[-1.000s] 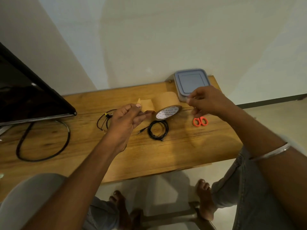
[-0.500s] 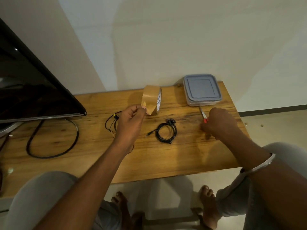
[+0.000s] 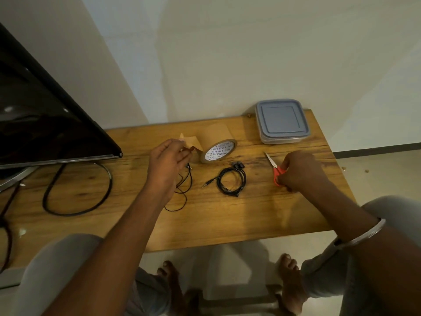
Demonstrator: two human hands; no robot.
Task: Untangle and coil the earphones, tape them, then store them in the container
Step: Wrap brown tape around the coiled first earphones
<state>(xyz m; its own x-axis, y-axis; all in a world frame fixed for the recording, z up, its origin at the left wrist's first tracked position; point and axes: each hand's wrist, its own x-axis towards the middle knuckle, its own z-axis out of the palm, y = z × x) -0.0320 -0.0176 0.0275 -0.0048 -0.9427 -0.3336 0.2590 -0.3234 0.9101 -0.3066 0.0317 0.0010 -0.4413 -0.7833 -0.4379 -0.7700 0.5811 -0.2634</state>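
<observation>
Brown tape roll [image 3: 215, 142] stands tilted on wooden table [image 3: 227, 220], printed core facing the cam. All other spots are given relative to the roll. Just left of it, left hand [image 3: 167, 163] pinches the peeled tape end [image 3: 192, 142] btwn thumb & fingertips, w/ the strip running back to the roll. Coiled earphones [image 3: 232, 180], black, lie flat just below-right of roll on the person's side. Their jack pokes out left and the buds sit at top of coil; they're apart from roll & both hands. A 2nd, loose earphone set [image 3: 183, 188] w/ thin wire lies below-left of roll, partly hidden under the left wrist. Right of roll, past the coil, right hand [image 3: 300, 172] has fingers curled round the orange handles of scissors [image 3: 273, 166]. Blades are together, tips aimed back toward roll. Container [image 3: 282, 120], grey lid on, sits up-right of roll at table's far edge, well apart. Far left of roll are a dark monitor [image 3: 45, 124] & a thick black cable [image 3: 77, 190] looping on table.
</observation>
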